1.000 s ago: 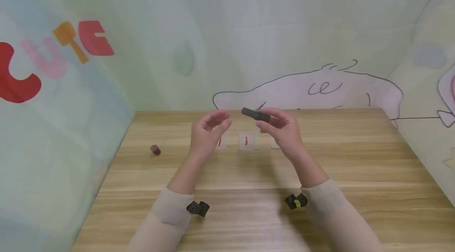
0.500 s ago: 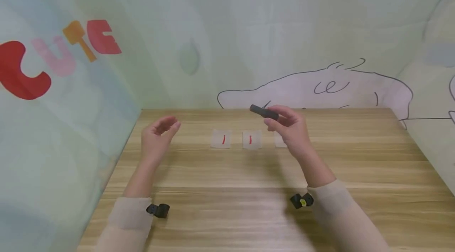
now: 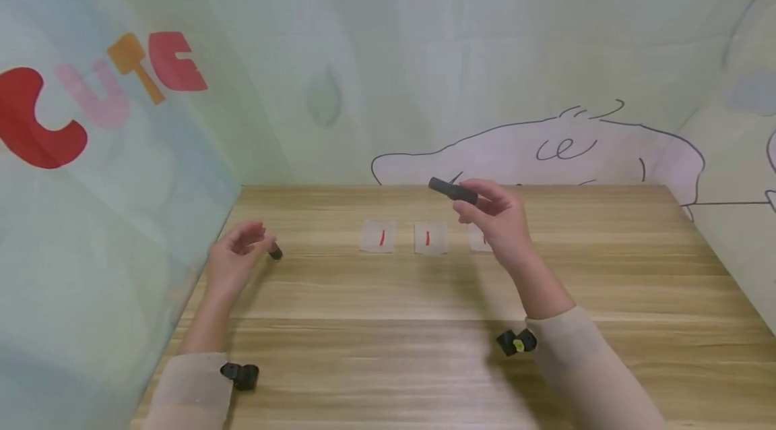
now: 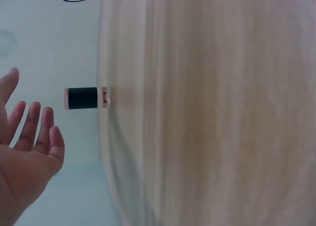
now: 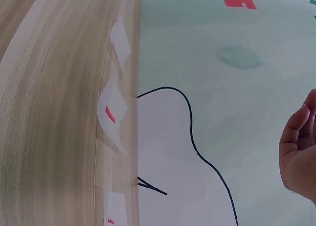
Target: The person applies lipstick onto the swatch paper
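Note:
My right hand (image 3: 498, 214) pinches a slim dark tube (image 3: 451, 190) between thumb and fingers, above the back part of the table; one part of the tube is narrower. At the left, my left hand (image 3: 239, 255) hovers with loosely bent fingers beside a short black cylinder (image 3: 275, 251), its thumb overlapping it in the head view. In the left wrist view this cylinder (image 4: 83, 98) stands upright, with pinkish bands at both ends, apart from the fingers. Only part of the right hand (image 5: 298, 152) shows in the right wrist view, and the tube is out of sight there.
Three small whitish squares lie in a row on the wooden table (image 3: 364, 362): a left square (image 3: 371, 238), a middle square (image 3: 438, 238) and a right square (image 3: 477, 238) partly behind the right hand. Each bears a red stroke. A printed curtain (image 3: 388, 66) stands behind the table.
My left hand has moved left, away from the right hand, then down to the short black cylinder. The right hand still holds the tube in nearly the same place. The view has shifted slightly.

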A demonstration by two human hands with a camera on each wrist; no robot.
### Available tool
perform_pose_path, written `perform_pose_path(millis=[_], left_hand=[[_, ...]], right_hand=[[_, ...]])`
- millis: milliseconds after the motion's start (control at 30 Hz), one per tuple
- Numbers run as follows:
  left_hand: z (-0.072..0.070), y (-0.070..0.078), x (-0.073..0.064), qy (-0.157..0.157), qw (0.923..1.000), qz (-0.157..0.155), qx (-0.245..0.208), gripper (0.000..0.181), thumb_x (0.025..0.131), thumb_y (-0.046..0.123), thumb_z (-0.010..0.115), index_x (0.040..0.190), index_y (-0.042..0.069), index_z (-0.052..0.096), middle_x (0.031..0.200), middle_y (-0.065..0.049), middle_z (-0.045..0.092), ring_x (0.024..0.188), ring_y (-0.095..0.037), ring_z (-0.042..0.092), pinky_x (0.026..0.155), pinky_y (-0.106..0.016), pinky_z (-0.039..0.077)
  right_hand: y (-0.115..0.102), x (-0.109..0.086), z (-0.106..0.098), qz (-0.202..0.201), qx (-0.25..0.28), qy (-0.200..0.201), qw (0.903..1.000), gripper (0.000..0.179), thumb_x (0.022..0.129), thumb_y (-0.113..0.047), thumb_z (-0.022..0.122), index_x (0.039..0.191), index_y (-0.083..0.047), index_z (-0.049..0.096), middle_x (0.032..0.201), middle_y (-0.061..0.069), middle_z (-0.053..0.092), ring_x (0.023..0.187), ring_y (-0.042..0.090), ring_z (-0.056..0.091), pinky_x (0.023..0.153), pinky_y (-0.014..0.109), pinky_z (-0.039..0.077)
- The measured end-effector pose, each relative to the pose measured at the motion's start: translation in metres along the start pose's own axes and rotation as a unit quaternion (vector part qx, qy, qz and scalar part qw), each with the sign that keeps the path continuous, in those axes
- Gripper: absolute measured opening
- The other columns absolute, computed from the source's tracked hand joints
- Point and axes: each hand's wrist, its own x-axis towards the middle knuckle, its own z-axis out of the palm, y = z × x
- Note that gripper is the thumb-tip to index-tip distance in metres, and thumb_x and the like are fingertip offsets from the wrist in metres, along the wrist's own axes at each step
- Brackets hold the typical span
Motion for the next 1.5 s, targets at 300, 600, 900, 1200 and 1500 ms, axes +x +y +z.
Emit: perform_pose_path(millis=[300,600,900,1200,1500], left_hand=[[0.001,-0.019,0.008,-0.123,0.9911,-0.019,0.047,0.064,0.092,0.021,0.077,0.144,-0.003,0.049,0.132,-0.025,0.062,0.122,-0.040,0.060,0.109,-0.052,0.041],[0.008,-0.029,0.011,-0.094,0.9866,0.008,0.133,0.044,0.090,0.020,0.079,0.123,-0.007,0.066,0.118,-0.025,0.069,0.110,-0.041,0.065,0.100,-0.052,0.049],[0.029,0.025,0.007,-0.116,0.9788,0.142,0.091,0.036,0.097,0.016,0.070,0.128,-0.002,0.065,0.122,-0.019,0.068,0.112,-0.036,0.067,0.094,-0.048,0.055],[0.061,0.120,-0.003,-0.199,0.9292,0.308,0.047,0.032,0.094,0.007,0.072,0.126,0.006,0.068,0.115,-0.003,0.070,0.098,-0.017,0.066,0.077,-0.031,0.055],[0.079,0.153,-0.008,-0.216,0.9077,0.360,0.019,0.032,0.092,0.007,0.075,0.122,0.014,0.072,0.112,0.006,0.072,0.093,-0.011,0.062,0.075,-0.031,0.053]], right_hand=[[-0.001,0.000,-0.003,0.001,0.007,0.002,1.0000,0.041,0.087,0.010,0.070,0.104,-0.028,0.075,0.097,-0.003,0.071,0.071,0.013,0.067,0.070,0.024,0.057],[-0.002,-0.002,-0.004,-0.007,-0.005,-0.001,1.0000,0.036,0.088,0.009,0.070,0.106,-0.022,0.075,0.100,-0.002,0.071,0.070,0.013,0.066,0.069,0.024,0.057],[-0.002,-0.004,-0.007,-0.013,-0.008,-0.013,0.9998,0.031,0.091,0.004,0.070,0.109,-0.020,0.074,0.096,-0.001,0.070,0.069,0.014,0.066,0.069,0.025,0.056],[-0.006,-0.007,-0.014,-0.052,-0.020,-0.045,0.9974,0.022,0.094,-0.008,0.072,0.115,-0.003,0.070,0.093,0.004,0.069,0.070,0.016,0.065,0.070,0.027,0.057],[-0.014,-0.004,-0.014,-0.074,-0.051,-0.091,0.9918,0.024,0.092,0.005,0.067,0.115,0.010,0.064,0.096,0.002,0.072,0.071,0.018,0.066,0.071,0.030,0.060]])
